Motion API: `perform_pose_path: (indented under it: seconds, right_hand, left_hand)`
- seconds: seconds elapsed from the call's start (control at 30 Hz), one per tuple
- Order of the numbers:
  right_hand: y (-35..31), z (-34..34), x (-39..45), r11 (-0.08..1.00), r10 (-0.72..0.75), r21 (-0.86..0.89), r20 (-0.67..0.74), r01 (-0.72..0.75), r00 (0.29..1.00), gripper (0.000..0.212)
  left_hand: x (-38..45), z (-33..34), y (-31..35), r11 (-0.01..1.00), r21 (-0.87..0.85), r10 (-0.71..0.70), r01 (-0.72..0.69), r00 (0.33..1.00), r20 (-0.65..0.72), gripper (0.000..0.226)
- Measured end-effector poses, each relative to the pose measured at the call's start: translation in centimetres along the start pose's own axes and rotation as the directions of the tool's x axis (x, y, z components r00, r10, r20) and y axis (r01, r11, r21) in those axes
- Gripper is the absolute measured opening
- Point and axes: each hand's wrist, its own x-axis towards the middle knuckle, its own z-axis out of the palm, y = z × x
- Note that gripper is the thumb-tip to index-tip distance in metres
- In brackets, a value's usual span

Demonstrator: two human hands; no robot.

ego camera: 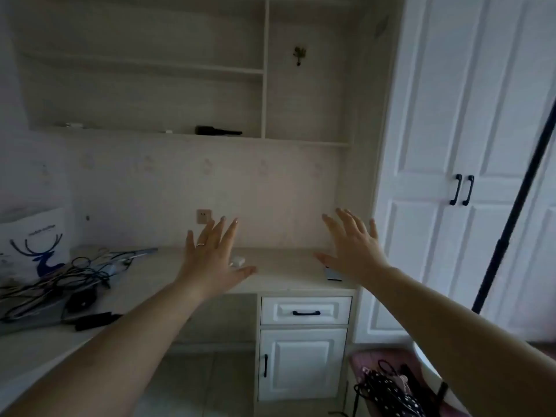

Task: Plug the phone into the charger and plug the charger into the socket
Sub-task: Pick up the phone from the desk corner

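A beige wall socket (203,216) sits on the wall just above the desk (279,266). A small white charger (237,261) lies on the desk, partly hidden behind my left hand (210,254). The phone (333,275) lies flat near the desk's right front corner, mostly covered by my right hand (350,245). Both hands are stretched out over the desk with fingers spread and hold nothing. My left hand wears a ring.
A tangle of cables (69,275), a black mouse (81,299) and a white bag with a blue deer (36,245) crowd the left of the desk. A drawer unit (305,326) stands below. White wardrobe doors (463,164) and a black pole (511,212) are at right.
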Motion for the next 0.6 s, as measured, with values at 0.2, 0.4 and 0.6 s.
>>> perform_pose_path:
  seconds: [0.2, 0.4, 0.6]
  right_hand:
    - [-0.7, 5.3, 1.5, 0.999, 0.032, -0.005, 0.083, -0.032, 0.996, 0.086]
    - [-0.1, 9.3, 2.9, 0.996, 0.093, -0.023, 0.136, -0.091, 0.986, 0.087]
    - [1.7, 13.6, 4.7, 0.991, 0.135, -0.052, 0.186, -0.127, 0.973, 0.085]
  left_hand:
    - [2.5, 4.0, -3.3, 0.999, -0.038, 0.012, -0.009, 0.997, 0.076, 0.114]
    - [5.8, 8.0, -4.8, 0.992, -0.127, 0.037, -0.022, 0.992, 0.117, 0.106]
    - [9.6, 13.6, -5.0, 0.983, -0.179, 0.06, -0.028, 0.983, 0.175, 0.103]
